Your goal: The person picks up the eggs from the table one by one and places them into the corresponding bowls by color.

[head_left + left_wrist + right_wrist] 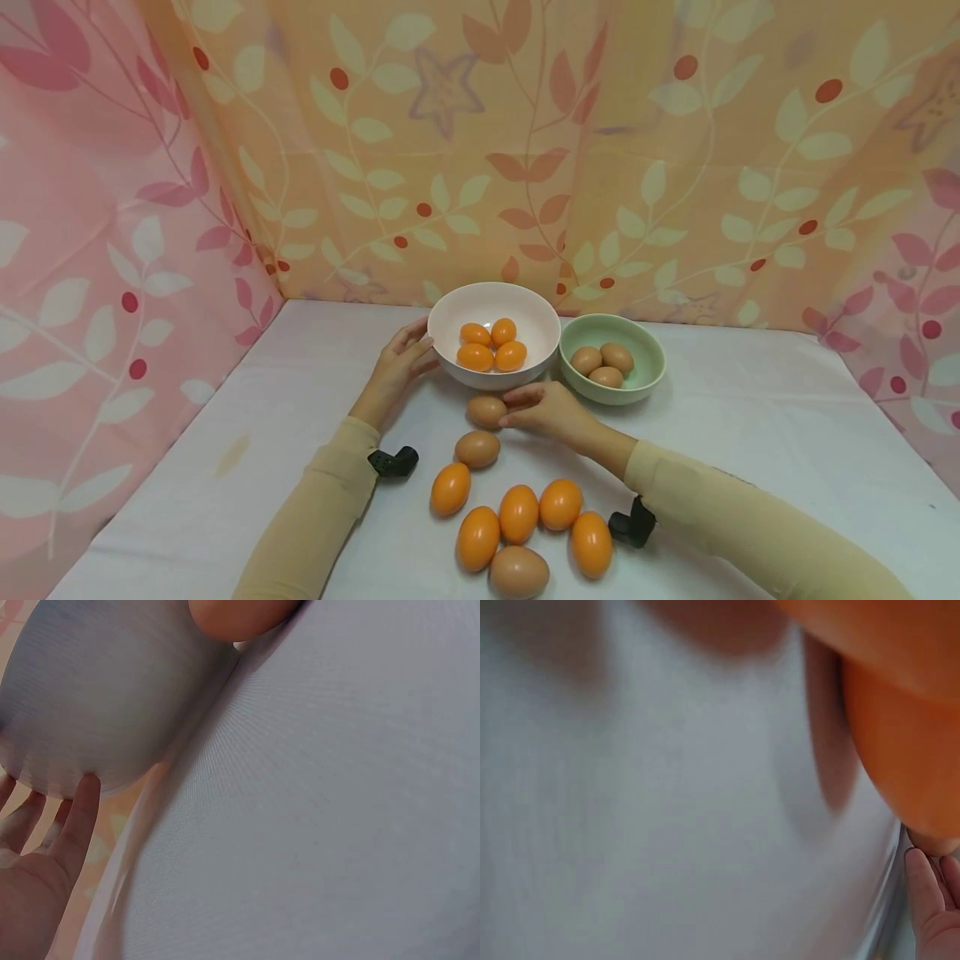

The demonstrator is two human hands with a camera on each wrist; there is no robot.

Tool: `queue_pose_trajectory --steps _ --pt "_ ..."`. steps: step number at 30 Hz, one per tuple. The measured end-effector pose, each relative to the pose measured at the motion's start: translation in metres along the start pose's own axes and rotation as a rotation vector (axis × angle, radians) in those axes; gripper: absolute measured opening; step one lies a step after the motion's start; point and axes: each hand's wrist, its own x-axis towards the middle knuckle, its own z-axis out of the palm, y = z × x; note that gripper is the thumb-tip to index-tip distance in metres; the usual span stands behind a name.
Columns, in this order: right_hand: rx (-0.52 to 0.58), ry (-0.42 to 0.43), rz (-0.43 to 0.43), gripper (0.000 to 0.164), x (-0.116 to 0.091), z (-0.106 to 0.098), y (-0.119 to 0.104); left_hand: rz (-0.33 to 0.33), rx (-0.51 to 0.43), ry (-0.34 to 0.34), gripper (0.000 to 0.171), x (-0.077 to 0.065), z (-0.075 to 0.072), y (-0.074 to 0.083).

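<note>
My left hand rests against the left side of a pale pink bowl, its fingertips on the outer wall, as the left wrist view also shows. Several orange eggs lie inside that bowl. In front of it, my right hand pinches the right end of a brown egg between thumb and fingers. The right wrist view catches those fingertips at the egg, partly behind large orange eggs. Nearer on the table are another brown egg and an orange egg.
A green bowl holding three brown eggs stands right of the pink bowl. Several orange eggs and one brown egg lie near the front of the white-covered table. Patterned cloth hangs behind and at both sides.
</note>
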Motion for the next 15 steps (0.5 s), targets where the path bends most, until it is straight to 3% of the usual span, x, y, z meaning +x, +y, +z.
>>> queue_pose_trajectory --steps 11,15 --pt "0.037 0.055 0.050 0.042 0.002 0.013 -0.001 0.008 -0.004 -0.011 0.051 0.001 -0.001 -0.001" --pt "0.043 0.056 0.028 0.040 0.005 0.018 0.000 0.011 -0.004 -0.011 0.050 0.000 -0.001 -0.001"
